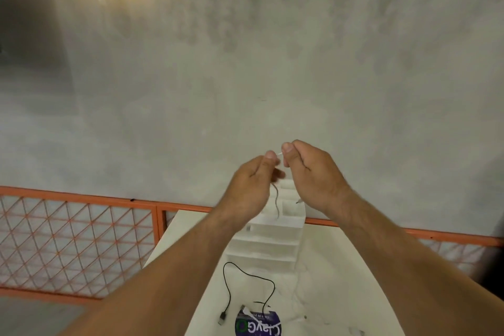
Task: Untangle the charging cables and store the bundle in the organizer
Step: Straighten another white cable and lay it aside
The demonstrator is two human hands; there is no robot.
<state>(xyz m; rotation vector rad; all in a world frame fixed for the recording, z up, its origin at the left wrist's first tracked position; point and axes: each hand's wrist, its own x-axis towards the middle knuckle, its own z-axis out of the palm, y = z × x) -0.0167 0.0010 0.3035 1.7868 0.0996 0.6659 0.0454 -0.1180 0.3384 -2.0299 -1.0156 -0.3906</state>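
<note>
Both hands are raised above the white organizer (270, 237), close together. My left hand (252, 185) and my right hand (311, 172) each pinch a thin white cable (279, 154) stretched between thumb and finger. A brownish strand (276, 203) dangles from the left hand over the organizer's compartments. A black cable (231, 285) lies loose in a loop on the white table (341, 281) nearer to me, its USB plug (223, 318) at the front. More white cable lies faintly on the table at the right.
A round purple-labelled tub (257, 323) sits at the table's front edge. Behind the table runs an orange metal fence with mesh (81, 240), then a grey concrete floor. Green leaves show at the top.
</note>
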